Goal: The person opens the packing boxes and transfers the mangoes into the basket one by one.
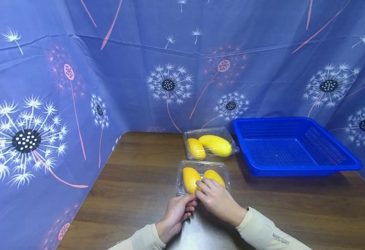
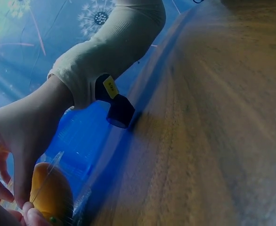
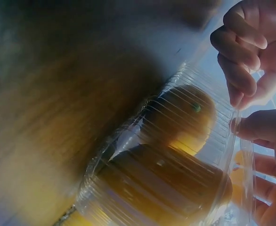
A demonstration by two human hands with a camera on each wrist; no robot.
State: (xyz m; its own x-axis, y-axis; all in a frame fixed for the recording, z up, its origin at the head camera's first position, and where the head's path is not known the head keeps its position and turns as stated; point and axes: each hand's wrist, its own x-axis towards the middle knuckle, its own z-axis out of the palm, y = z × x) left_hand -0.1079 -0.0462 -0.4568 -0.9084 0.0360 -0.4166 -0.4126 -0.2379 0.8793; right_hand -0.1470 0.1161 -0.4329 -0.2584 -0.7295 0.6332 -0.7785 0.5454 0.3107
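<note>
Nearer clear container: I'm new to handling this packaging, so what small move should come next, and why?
Probably the right hand should gently ease up the front edge of the nearer clear container while the left hand steadies it: both hands' fingertips meet at that edge, and two mangoes lie inside. Whether the edge is fastened, I can't tell.

Wooden table (image 1: pixel 132 173) — blue basket (image 1: pixel 301 168); front clear box (image 1: pixel 202 163); rear clear box (image 1: pixel 209 131)

The left grip (image 1: pixel 177 210) pinches; the right grip (image 1: pixel 217 200), fingers bent, is just beside it.
</note>
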